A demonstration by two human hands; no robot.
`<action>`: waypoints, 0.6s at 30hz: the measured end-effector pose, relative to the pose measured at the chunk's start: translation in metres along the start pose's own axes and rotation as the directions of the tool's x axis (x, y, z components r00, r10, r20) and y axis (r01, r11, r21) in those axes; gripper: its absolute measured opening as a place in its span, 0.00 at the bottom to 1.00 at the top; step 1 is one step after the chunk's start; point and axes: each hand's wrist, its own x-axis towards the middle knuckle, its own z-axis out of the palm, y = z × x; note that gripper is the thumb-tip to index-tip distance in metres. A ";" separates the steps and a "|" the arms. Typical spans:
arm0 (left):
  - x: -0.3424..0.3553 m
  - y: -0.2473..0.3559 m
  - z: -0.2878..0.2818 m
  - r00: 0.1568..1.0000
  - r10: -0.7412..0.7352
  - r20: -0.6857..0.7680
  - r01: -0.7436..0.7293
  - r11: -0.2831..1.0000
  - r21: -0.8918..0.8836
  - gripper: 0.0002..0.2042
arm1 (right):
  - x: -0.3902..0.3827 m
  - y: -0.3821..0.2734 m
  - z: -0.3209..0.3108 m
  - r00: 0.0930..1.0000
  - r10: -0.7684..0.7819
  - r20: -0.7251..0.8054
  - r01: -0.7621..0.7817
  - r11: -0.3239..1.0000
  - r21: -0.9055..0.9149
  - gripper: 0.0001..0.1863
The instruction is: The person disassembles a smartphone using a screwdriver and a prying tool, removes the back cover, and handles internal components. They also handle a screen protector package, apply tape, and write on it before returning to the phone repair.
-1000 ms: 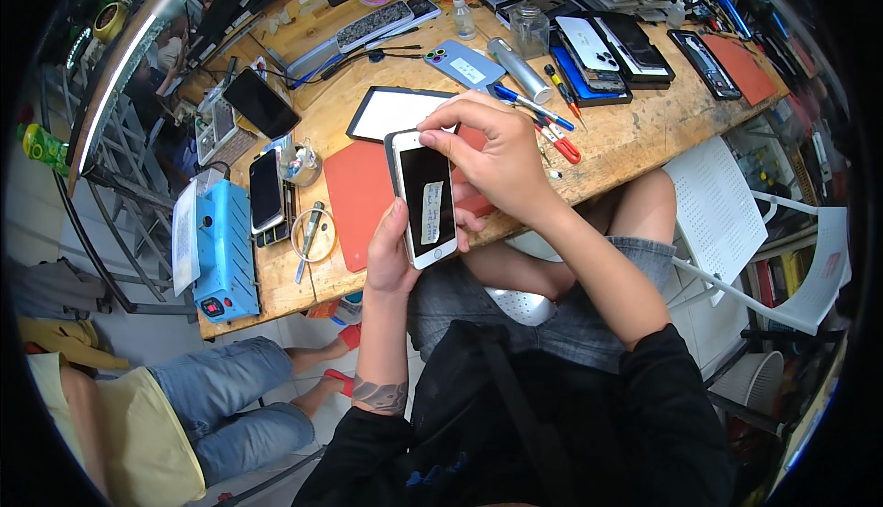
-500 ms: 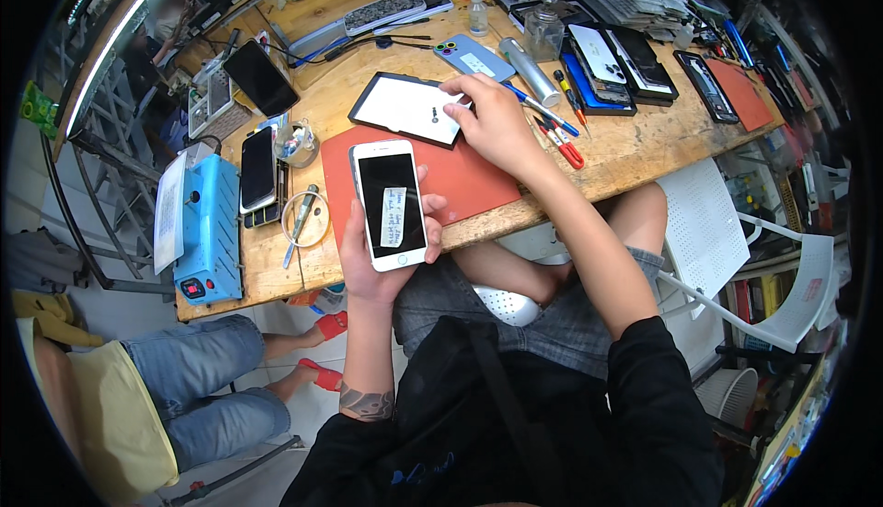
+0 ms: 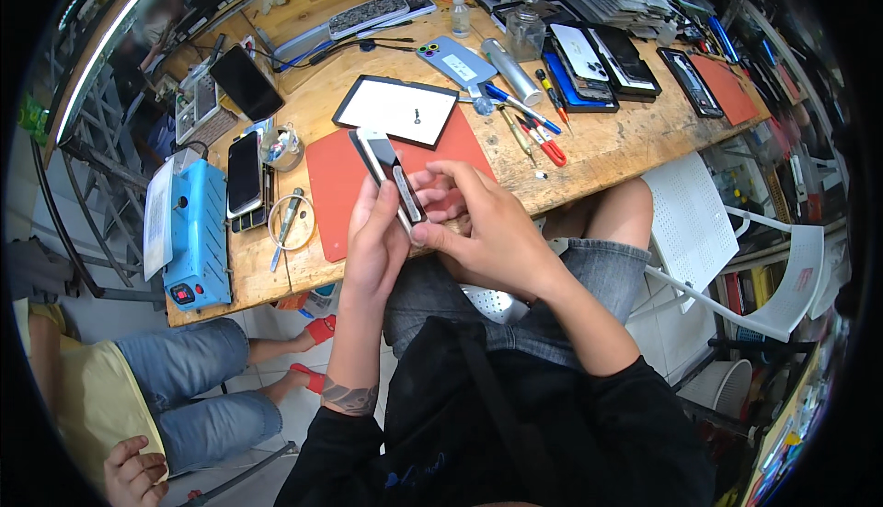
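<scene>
While my left hand [image 3: 375, 247] wraps the white phone [image 3: 394, 185] from below, edge tilted up over the red mat [image 3: 333, 190], I'd keep that hold firm and let the right hand [image 3: 487, 231] work with fingertips only. Its fingers are pinched on the phone's lower edge. So the phone sits clamped between both hands, just above my lap at the wooden bench [image 3: 625, 139] edge.
</scene>
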 end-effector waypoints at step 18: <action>0.026 -0.004 0.023 0.995 -0.057 -0.079 0.066 0.991 0.119 0.23 | -0.009 0.036 -0.010 0.972 0.212 -0.098 -0.103 0.766 0.634 0.17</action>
